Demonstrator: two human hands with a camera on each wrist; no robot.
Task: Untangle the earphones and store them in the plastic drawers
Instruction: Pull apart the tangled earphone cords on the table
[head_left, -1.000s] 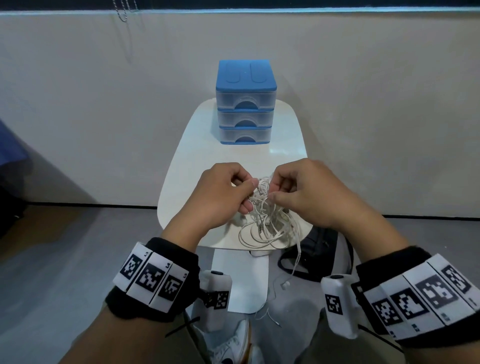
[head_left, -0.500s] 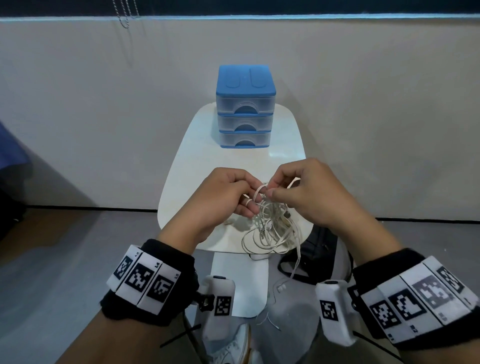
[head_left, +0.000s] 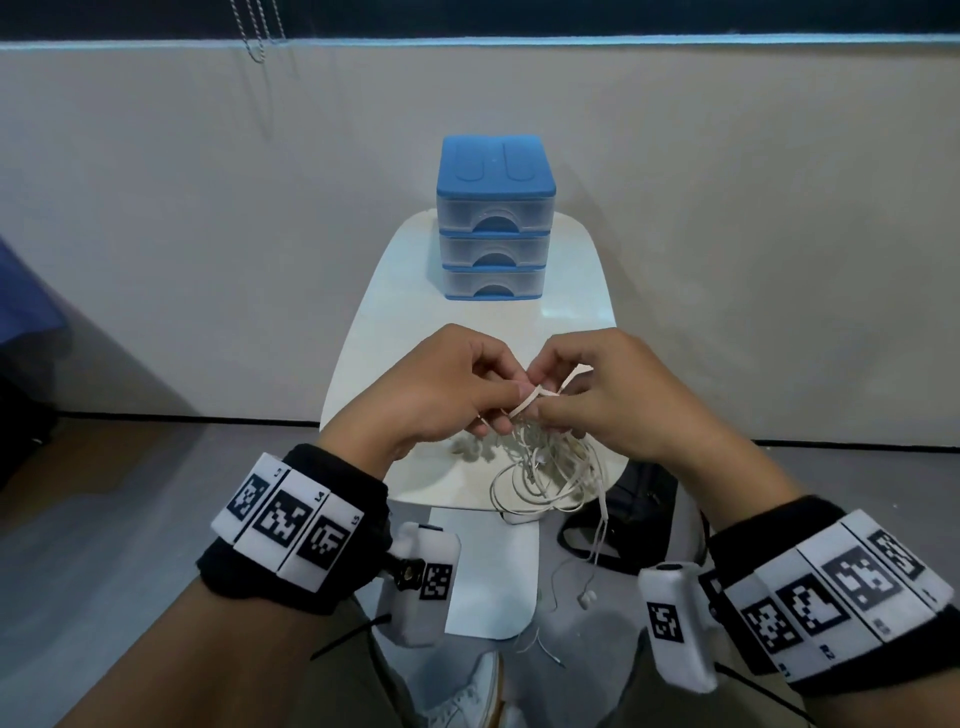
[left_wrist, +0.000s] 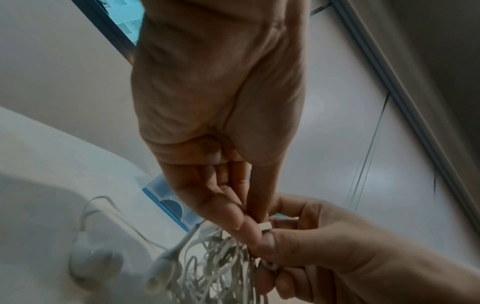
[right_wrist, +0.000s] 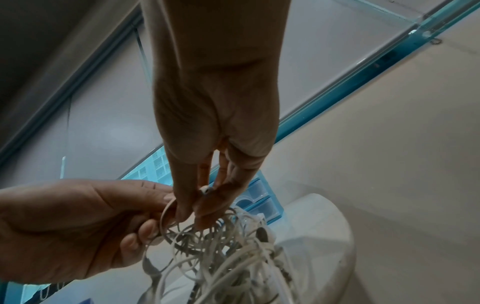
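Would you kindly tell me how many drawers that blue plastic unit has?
3, stacked on the table: top drawer, middle drawer, bottom drawer. All look closed.

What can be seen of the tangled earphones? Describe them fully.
The earphones are a knotted bundle of white cords, some flat like ribbon, some thin and round, plastic by the look. The left hand and right hand pinch its top just above the near edge of the white table. Loops sag onto the tabletop; one cord hangs past the edge, ending in an earbud. Another earbud lies on the table.
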